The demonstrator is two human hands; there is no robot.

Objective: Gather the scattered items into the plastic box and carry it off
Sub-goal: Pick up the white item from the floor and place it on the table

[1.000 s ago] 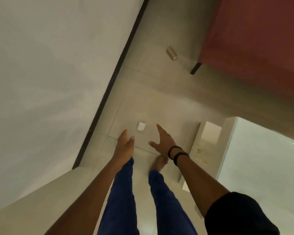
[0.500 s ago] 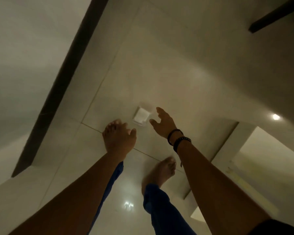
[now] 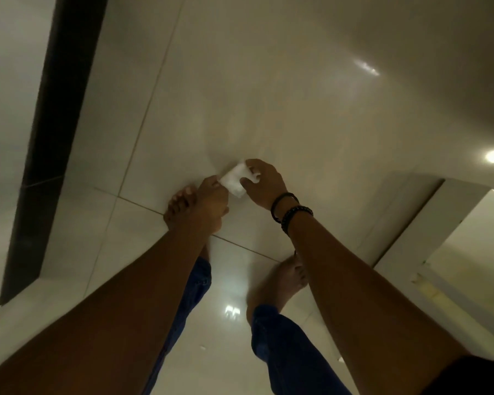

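A small white box-like item [image 3: 234, 179] lies on the pale tiled floor in front of my feet. My left hand [image 3: 211, 206] touches its left edge with curled fingers. My right hand [image 3: 264, 182], with dark bead bracelets at the wrist, grips its right side from above. Both hands close on the item together. The plastic box named in the task cannot be picked out for certain.
A white cabinet or container [image 3: 454, 238] stands at the right edge. A dark skirting strip [image 3: 54, 132] runs along the wall on the left. My bare feet [image 3: 280, 283] stand on glossy floor tiles [image 3: 268, 95] with ceiling light reflections.
I have bent lower and the view has closed in on the floor. Both hands went from hovering apart to closing on the white item.
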